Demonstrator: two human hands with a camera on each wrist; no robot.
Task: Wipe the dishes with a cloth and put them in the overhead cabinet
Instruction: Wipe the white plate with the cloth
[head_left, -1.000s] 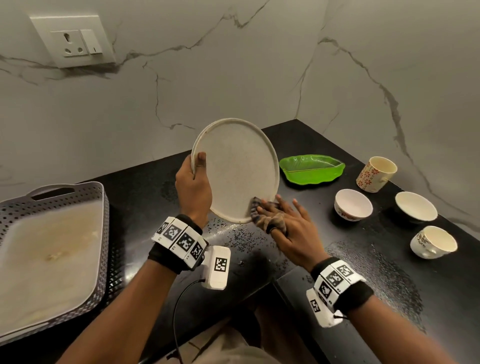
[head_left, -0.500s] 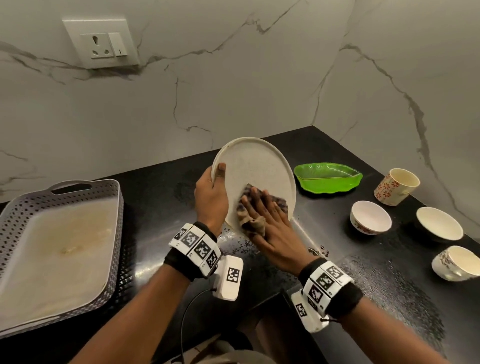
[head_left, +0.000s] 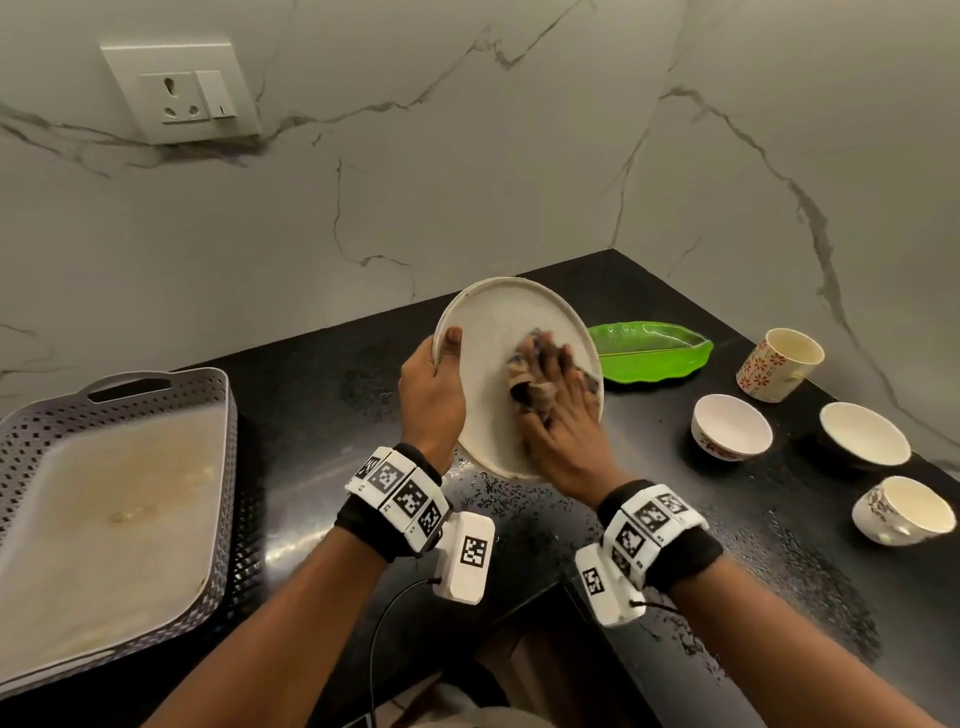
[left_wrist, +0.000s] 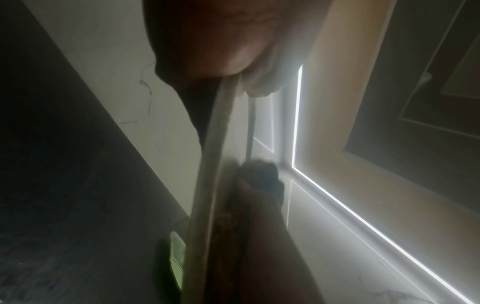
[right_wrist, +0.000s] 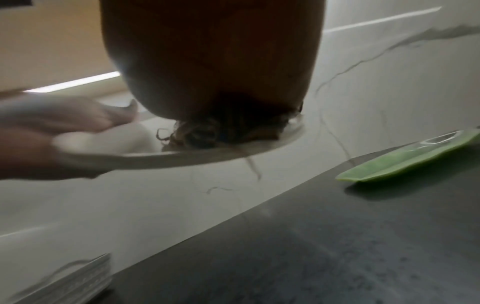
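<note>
From the head view, the left hand (head_left: 431, 395) pinches the rim of the speckled plate (head_left: 488, 332), tilted up over the black counter (head_left: 311, 395), its face toward the person; the right hand (head_left: 558, 415), fingers spread, presses the cloth (head_left: 524, 376) on it. The leaf dish (head_left: 654, 353), cups and bowls wait unwiped. The left wrist view shows the plate (left_wrist: 213, 144) edge-on. In the right wrist view the cloth (right_wrist: 207, 133) is under the palm, fingers hidden.

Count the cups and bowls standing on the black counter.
4, all at the right: a floral cup farthest back, a bowl left of another bowl, and a cup nearest. None look hidden.
</note>
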